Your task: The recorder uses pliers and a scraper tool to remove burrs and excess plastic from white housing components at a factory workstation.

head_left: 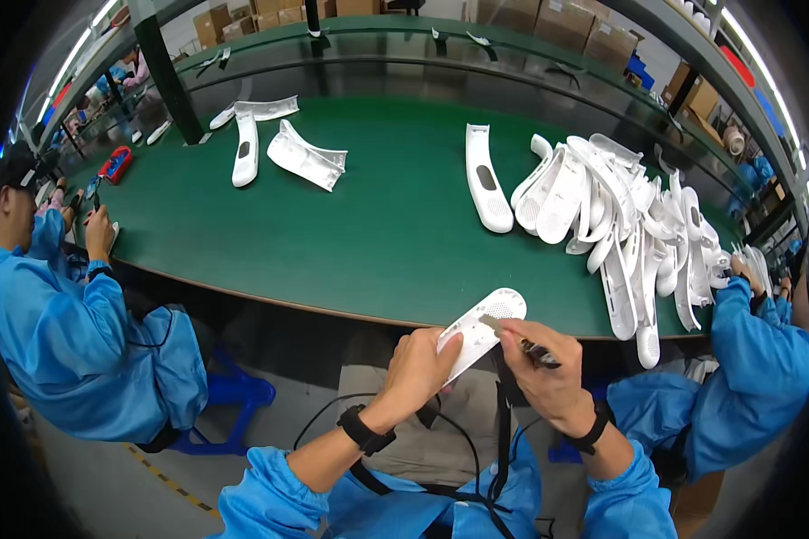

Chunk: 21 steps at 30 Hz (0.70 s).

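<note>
In my left hand [420, 366] is a white plastic casing [473, 334], long with a rounded end, its inner side up. The fingers and thumb grip its lower end near the table's front edge. My right hand [546, 377] is closed around a utility knife [541, 356] with a dark handle. Its short blade rests at or just over the casing, beside a patch of small round holes near the rounded end. Exact contact between blade and plastic cannot be made out. Parts of the knife's handle are hidden by my fingers.
The green table [360, 242] carries a large heap of white casings [629, 216] on the right. One casing [487, 184] lies left of the heap, and several more [306, 157] lie far left. Co-workers in blue sit at left [72, 314] and right [737, 377]. A raised shelf [368, 76] runs behind.
</note>
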Tool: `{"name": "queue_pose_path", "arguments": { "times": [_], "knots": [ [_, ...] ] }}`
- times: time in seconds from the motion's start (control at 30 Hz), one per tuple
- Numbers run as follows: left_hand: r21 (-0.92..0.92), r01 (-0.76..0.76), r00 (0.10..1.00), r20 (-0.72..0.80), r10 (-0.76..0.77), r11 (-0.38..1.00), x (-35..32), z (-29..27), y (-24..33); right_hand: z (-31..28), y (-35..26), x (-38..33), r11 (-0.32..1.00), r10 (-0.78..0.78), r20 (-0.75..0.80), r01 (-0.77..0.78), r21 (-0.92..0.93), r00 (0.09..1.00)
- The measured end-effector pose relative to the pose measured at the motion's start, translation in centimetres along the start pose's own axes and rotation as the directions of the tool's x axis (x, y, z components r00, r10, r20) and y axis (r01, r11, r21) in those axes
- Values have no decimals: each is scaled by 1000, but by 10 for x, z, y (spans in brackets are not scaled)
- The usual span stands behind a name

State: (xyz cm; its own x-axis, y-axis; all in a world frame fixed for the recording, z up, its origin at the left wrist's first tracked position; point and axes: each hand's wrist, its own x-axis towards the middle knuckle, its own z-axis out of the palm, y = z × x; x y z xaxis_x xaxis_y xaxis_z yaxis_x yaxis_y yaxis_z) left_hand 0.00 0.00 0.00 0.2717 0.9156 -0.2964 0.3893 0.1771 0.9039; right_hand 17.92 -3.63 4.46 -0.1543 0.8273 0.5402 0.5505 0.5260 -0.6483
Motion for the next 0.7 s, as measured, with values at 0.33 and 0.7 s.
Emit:
{"name": "queue_pose_path", "arguments": {
  "times": [0.33, 0.7],
  "knots": [
    [591, -292, 855, -190, 482, 752, -1, 3, 13, -20, -8, -23, 996, 74, -37, -72, 45, 997],
    [563, -310, 857, -183, 482, 766, 1, 0, 13, -5, -5, -2, 990, -136, -11, 136, -39, 991]
  ]
}}
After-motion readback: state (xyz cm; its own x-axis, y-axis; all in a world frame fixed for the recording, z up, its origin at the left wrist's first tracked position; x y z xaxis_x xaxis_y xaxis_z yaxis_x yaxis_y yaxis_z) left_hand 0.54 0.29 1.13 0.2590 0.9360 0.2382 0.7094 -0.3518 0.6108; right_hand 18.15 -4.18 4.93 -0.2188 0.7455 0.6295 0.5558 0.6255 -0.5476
